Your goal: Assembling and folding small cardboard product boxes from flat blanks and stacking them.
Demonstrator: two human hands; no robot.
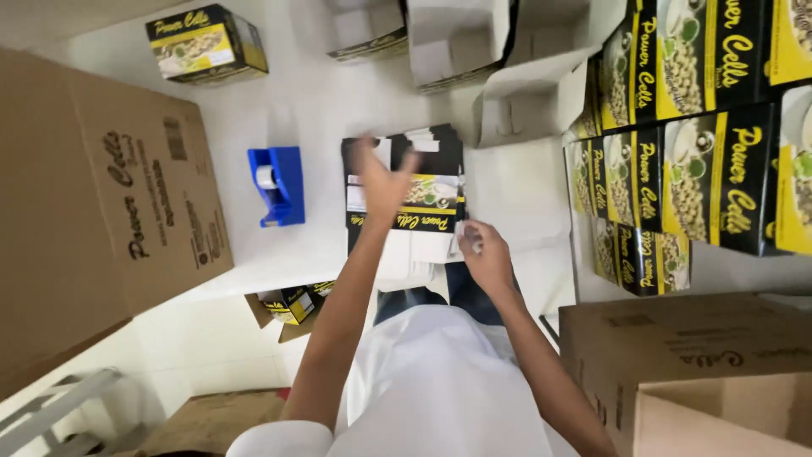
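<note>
Item: stack of flattened black-and-yellow printed cardboard cartons (423, 199), lying flat at the middle of the white table (304, 110), directly ahead of the person.

Left hand (382, 179): raised over the left part of the stack, fingers spread wide, grip open, nothing held; contact with the top carton cannot be told.

Right hand (484, 254): at the near right corner of the stack, fingers curled, grip pinching a small white flap or edge of carton there.

Surroundings:
- Blue plastic tape dispenser (276, 184), on the table just left of the stack, apart from it.
- Assembled black-and-yellow carton (205, 42), far left of the table.
- Open white-lined cartons (474, 51), beyond the stack.
- Rows of assembled black-and-yellow cartons stacked at the right (694, 144).
- Large brown corrugated shipping box (93, 203), at the left.
- Second brown corrugated box, open-topped (694, 364), near right.
</note>
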